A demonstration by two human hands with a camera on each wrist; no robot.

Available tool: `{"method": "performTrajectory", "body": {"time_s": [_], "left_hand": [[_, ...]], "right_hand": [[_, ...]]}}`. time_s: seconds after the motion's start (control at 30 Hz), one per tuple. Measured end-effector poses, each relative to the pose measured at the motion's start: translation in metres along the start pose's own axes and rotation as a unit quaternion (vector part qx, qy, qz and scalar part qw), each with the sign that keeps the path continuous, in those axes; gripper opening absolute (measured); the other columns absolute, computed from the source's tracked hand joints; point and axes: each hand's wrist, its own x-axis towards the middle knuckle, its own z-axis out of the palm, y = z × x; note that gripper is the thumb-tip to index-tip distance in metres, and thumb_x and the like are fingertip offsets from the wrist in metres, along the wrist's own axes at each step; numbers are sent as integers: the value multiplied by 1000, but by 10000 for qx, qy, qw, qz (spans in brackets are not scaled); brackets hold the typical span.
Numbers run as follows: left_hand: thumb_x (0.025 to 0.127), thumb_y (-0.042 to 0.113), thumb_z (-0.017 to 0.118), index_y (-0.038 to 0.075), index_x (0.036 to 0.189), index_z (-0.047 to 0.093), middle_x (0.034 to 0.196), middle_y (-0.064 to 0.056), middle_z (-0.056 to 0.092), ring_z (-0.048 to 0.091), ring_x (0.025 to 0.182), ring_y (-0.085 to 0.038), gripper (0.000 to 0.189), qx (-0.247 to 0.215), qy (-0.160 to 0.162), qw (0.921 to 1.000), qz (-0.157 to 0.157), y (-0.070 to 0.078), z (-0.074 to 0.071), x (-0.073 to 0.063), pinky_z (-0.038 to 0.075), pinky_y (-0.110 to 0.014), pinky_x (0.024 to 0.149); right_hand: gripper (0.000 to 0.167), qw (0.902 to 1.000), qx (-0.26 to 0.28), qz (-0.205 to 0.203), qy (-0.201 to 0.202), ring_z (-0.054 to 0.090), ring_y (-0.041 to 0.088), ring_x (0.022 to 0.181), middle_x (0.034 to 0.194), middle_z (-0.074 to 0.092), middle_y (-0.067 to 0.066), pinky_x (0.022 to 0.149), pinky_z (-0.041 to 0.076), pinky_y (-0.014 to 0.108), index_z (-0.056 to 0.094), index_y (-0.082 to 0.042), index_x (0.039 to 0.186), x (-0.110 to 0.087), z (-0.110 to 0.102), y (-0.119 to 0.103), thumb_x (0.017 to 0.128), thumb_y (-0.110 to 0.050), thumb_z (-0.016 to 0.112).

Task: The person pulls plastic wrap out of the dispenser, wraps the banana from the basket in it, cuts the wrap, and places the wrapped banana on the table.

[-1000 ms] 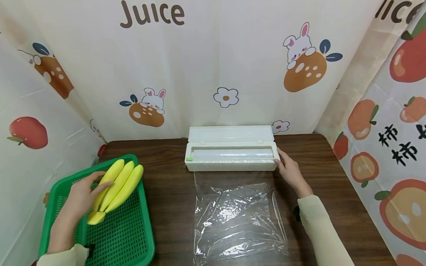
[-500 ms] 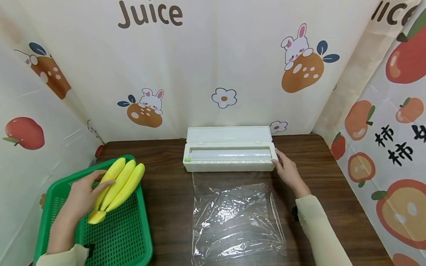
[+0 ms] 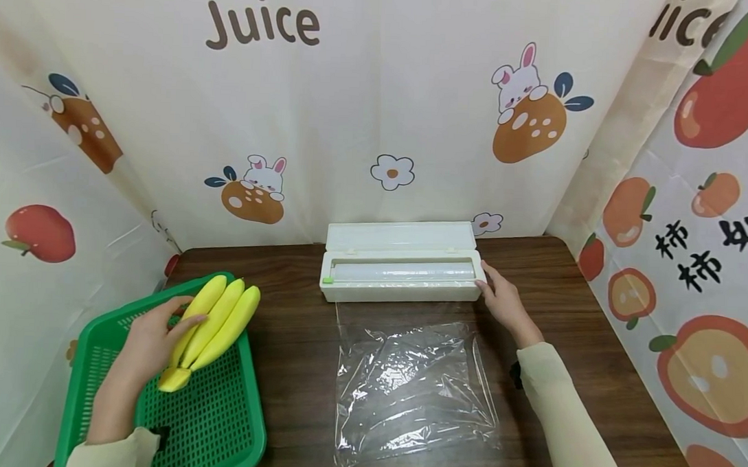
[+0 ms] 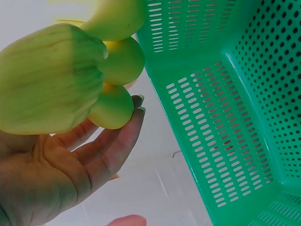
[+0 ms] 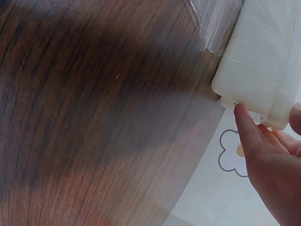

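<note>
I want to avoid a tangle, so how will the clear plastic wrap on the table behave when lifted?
The plastic wrap will probably be floppy, as its wrinkles suggest, and light, being see-through. Pulling may tug the white box, whose front the wrap seems to reach.

The desk (image 3: 302,355) is dark brown with streaked grain. The slot-patterned basket (image 3: 200,420) at its left edge is green, the bananas (image 3: 216,324) yellow, the box (image 3: 404,254) at the back edge white. The cream curtain (image 3: 329,108) has printed rabbits (image 3: 264,179) and flowers (image 3: 392,173).
</note>
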Motion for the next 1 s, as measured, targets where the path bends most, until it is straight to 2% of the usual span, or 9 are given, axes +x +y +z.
{"method": "performTrajectory", "body": {"time_s": [0.1, 0.13, 0.27, 0.33, 0.37, 0.53, 1.0], "left_hand": [[112, 37, 54, -8, 143, 53, 119, -34, 65, 60, 77, -23, 54, -2, -17, 10000, 4, 3, 0, 1, 47, -34, 64], [112, 37, 54, -8, 143, 53, 119, -34, 65, 60, 76, -23, 55, -1, -28, 10000, 8, 5, 0, 1, 47, -34, 64], [112, 37, 55, -9, 145, 52, 124, -36, 63, 64, 78, -25, 56, -12, -84, 10000, 31, 10, 1, 2, 49, -35, 64], [112, 37, 55, -9, 145, 52, 125, -37, 63, 65, 78, -25, 56, -24, -96, 9999, 52, 12, 2, 2, 50, -36, 64], [112, 36, 55, -9, 145, 52, 125, -37, 63, 65, 78, -25, 56, -29, -91, 9999, 64, 13, 2, 2, 50, -36, 64], [111, 35, 56, -8, 144, 54, 122, -34, 65, 63, 77, -23, 54, -16, -50, 9999, 137, 18, 4, 1, 50, -36, 65], [111, 36, 56, -6, 144, 54, 127, -32, 63, 60, 83, -25, 54, -18, -67, 9995, 295, 35, 10, 3, 51, -39, 71]], "right_hand": [[58, 10000, 11, -9, 13, 33, 52, 151, 164, 30, 36, 119, 33, 66, 26, 6, 164, 0, 0, 1, 114, -15, 47], [58, 10000, -2, -23, 18, 38, 52, 148, 163, 31, 36, 117, 37, 66, 26, 6, 164, 0, 0, 1, 114, -16, 47], [58, 9999, -71, -90, 83, 59, 46, 124, 156, 42, 38, 96, 51, 56, 26, 6, 164, 0, 1, 2, 114, -14, 48], [58, 9998, -118, -117, 115, 62, 42, 109, 152, 46, 39, 85, 51, 49, 27, 6, 164, 0, 1, 2, 113, -14, 49], [58, 9997, -135, -128, 130, 62, 40, 106, 151, 47, 39, 83, 51, 47, 27, 6, 163, 0, 1, 2, 113, -14, 49], [58, 9997, -166, -155, 119, 61, 38, 102, 153, 45, 39, 81, 50, 45, 27, 6, 163, 0, 1, 3, 114, -16, 49], [58, 9998, -73, -169, 121, 61, 40, 107, 154, 43, 39, 84, 51, 47, 27, 7, 163, 1, 2, 5, 114, -15, 49]]}}
